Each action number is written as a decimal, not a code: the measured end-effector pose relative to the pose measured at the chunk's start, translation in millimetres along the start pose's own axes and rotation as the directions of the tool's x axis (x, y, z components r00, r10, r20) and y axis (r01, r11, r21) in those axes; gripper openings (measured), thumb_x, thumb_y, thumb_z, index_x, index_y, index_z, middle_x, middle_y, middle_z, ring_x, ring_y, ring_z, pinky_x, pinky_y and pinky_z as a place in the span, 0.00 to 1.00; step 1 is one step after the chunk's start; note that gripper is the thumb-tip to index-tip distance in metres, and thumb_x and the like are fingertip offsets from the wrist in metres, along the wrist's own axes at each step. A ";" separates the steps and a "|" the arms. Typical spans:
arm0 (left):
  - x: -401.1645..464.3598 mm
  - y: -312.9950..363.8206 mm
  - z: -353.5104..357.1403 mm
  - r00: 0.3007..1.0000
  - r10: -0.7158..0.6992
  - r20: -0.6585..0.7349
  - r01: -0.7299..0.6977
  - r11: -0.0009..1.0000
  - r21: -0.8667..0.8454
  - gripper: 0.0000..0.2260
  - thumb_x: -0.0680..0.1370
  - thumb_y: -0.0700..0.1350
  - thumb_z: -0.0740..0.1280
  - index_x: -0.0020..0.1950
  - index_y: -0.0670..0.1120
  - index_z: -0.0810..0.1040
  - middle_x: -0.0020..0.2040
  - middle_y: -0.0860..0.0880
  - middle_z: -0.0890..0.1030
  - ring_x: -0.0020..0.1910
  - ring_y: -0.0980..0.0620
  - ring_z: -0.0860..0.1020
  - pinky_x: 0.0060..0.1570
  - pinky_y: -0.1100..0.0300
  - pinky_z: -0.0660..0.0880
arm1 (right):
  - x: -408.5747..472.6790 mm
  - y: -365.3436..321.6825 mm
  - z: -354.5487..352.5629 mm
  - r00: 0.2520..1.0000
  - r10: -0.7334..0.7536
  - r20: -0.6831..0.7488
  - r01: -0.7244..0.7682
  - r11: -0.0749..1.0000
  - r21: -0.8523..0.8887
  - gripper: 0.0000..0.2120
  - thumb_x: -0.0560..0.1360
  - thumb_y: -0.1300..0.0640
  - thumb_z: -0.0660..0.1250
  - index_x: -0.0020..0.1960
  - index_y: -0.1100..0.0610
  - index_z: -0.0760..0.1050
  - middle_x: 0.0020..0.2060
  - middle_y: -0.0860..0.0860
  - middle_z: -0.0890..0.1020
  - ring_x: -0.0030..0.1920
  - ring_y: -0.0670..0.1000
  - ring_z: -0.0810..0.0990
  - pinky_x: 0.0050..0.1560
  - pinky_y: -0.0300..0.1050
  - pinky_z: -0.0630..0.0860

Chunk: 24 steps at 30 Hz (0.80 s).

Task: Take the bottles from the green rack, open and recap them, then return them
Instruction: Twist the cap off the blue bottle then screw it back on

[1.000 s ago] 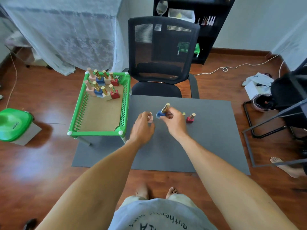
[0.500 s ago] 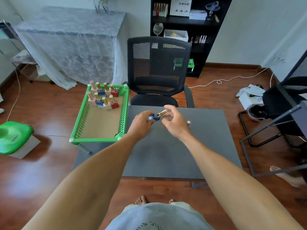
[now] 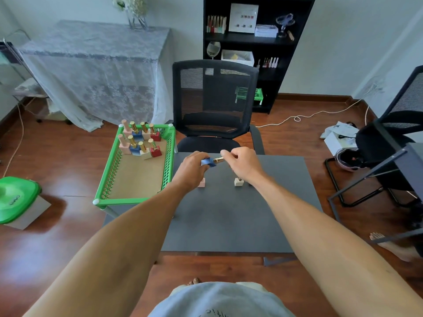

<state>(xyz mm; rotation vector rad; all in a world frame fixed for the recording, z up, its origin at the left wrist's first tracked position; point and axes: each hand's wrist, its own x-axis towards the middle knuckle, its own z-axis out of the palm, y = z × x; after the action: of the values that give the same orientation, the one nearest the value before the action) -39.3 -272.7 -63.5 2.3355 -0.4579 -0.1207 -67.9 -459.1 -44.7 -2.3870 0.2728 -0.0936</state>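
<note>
A small blue bottle (image 3: 208,161) with a gold cap (image 3: 218,159) is held sideways above the grey table mat (image 3: 229,216). My left hand (image 3: 191,169) grips the blue body, and my right hand (image 3: 242,163) pinches the gold cap. A pink bottle (image 3: 201,183) and a cream bottle (image 3: 238,181) stand on the mat below my hands, partly hidden. The green rack (image 3: 168,165) sits at the left of the table, with several gold-capped bottles (image 3: 140,143) standing in rows at its far end.
A black mesh chair (image 3: 215,104) stands behind the table. A second chair and a metal frame (image 3: 389,161) are at the right. A green lidded box (image 3: 16,197) lies on the wooden floor at left. A bare foot (image 3: 393,245) shows at right.
The blue bottle has gone from my right hand alone, upright near the mat, to being held sideways between both hands. My head has tilted up, showing more of the room.
</note>
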 end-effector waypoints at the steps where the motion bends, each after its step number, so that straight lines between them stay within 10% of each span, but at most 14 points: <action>1: -0.1 0.3 -0.4 1.000 0.002 -0.002 -0.002 1.000 0.001 0.08 0.81 0.41 0.68 0.58 0.50 0.80 0.51 0.53 0.77 0.48 0.52 0.76 0.43 0.65 0.68 | 0.0 -1.6 -1.5 1.000 0.012 0.014 -0.011 0.999 -0.043 0.31 0.80 0.36 0.62 0.32 0.60 0.76 0.29 0.57 0.81 0.33 0.55 0.80 0.36 0.54 0.77; 4: 0.5 1.2 -1.9 1.000 0.014 -0.012 -0.014 1.000 0.004 0.08 0.80 0.40 0.68 0.59 0.48 0.80 0.52 0.52 0.77 0.48 0.52 0.76 0.44 0.64 0.67 | 0.6 -2.3 -5.3 0.999 -0.003 0.044 0.003 1.000 -0.013 0.27 0.79 0.32 0.62 0.44 0.57 0.80 0.33 0.53 0.83 0.35 0.54 0.83 0.39 0.53 0.81; 7: 1.6 1.6 -3.7 1.000 0.016 -0.026 -0.015 1.000 0.012 0.08 0.80 0.39 0.67 0.58 0.48 0.80 0.52 0.51 0.78 0.48 0.52 0.75 0.42 0.67 0.66 | 0.4 -2.0 -7.5 0.989 -0.100 0.108 0.090 0.991 0.100 0.10 0.79 0.51 0.70 0.59 0.50 0.76 0.38 0.48 0.85 0.37 0.50 0.85 0.42 0.51 0.84; 10: 1.5 1.0 -3.9 1.000 0.010 -0.029 -0.009 0.999 0.032 0.08 0.81 0.39 0.67 0.58 0.48 0.80 0.51 0.51 0.77 0.47 0.52 0.75 0.41 0.68 0.65 | -0.7 -3.0 -6.1 0.990 -0.088 0.108 0.078 0.992 0.095 0.02 0.81 0.55 0.69 0.49 0.52 0.78 0.35 0.49 0.85 0.33 0.48 0.85 0.35 0.48 0.81; 15: -1.9 0.2 -1.4 1.000 0.004 -0.015 -0.004 1.000 0.011 0.08 0.81 0.40 0.67 0.59 0.47 0.79 0.52 0.51 0.78 0.48 0.51 0.76 0.44 0.64 0.67 | -2.8 -7.8 -3.3 0.998 0.021 0.065 -0.018 0.999 -0.047 0.27 0.80 0.33 0.62 0.39 0.56 0.79 0.28 0.49 0.83 0.24 0.49 0.82 0.29 0.42 0.77; 18: -1.9 -0.1 -1.0 1.000 -0.004 -0.016 0.004 1.000 0.006 0.08 0.81 0.40 0.67 0.59 0.47 0.79 0.53 0.50 0.78 0.49 0.50 0.76 0.46 0.61 0.67 | -1.3 -7.1 -4.3 0.992 -0.062 0.113 0.061 0.998 0.016 0.12 0.79 0.44 0.70 0.55 0.51 0.78 0.37 0.48 0.85 0.36 0.50 0.84 0.37 0.46 0.81; 21: -1.2 0.3 -0.9 1.000 -0.018 -0.014 0.018 1.000 0.007 0.08 0.81 0.40 0.67 0.59 0.47 0.79 0.54 0.50 0.78 0.49 0.50 0.76 0.46 0.62 0.68 | -0.1 -6.0 -6.1 0.981 -0.118 0.155 0.111 0.992 0.055 0.02 0.81 0.55 0.70 0.50 0.51 0.78 0.36 0.50 0.84 0.34 0.48 0.83 0.35 0.46 0.78; 24: -1.8 1.1 -0.1 1.000 -0.015 -0.005 0.015 1.000 0.010 0.08 0.81 0.40 0.67 0.59 0.47 0.79 0.54 0.50 0.78 0.49 0.49 0.76 0.47 0.59 0.69 | 1.0 -7.0 -3.4 0.992 -0.028 0.123 0.032 0.999 -0.033 0.16 0.82 0.44 0.66 0.42 0.54 0.79 0.31 0.50 0.83 0.25 0.46 0.81 0.30 0.41 0.74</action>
<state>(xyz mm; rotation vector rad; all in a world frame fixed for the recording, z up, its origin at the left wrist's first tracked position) -41.3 -272.7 -62.8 2.3491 -0.4388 -0.1196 -66.2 -456.6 -37.4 -2.4203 0.1824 0.0437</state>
